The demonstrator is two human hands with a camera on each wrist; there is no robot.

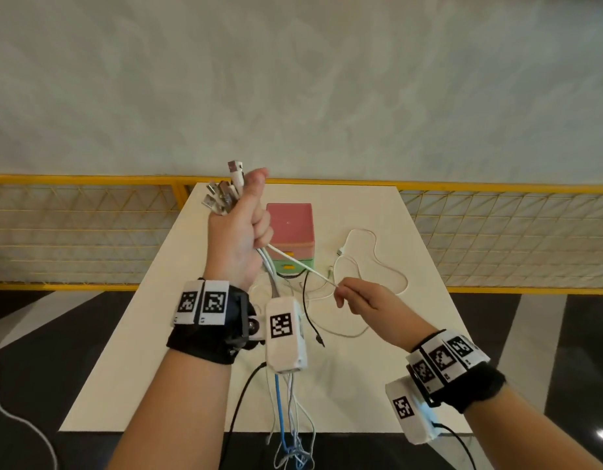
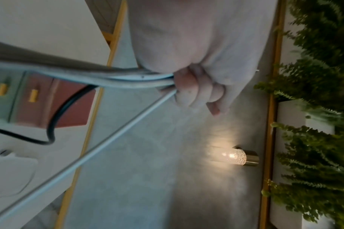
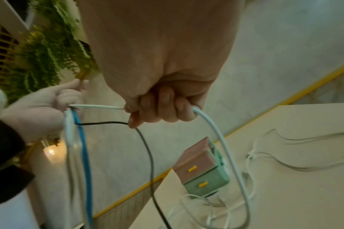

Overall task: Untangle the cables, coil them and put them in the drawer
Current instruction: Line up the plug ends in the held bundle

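My left hand (image 1: 240, 228) is raised above the table and grips a bundle of cables (image 1: 286, 415), their USB plugs (image 1: 222, 195) sticking out above the fist. White, blue and black strands hang from it past the table's near edge. My right hand (image 1: 357, 296) pinches one white cable (image 1: 298, 264) that runs taut from the left fist (image 3: 69, 99); the right fingers (image 3: 163, 106) curl round it. The small drawer unit (image 1: 291, 232), pink above green with yellow handles, stands behind the hands; its drawers (image 3: 201, 175) look closed.
A loose white cable (image 1: 378, 262) lies looped on the white table (image 1: 412, 351) right of the drawer unit, and a black cable end (image 1: 313, 323) dangles over the middle. A yellow mesh railing (image 1: 496, 232) runs behind the table. Dark floor lies on both sides.
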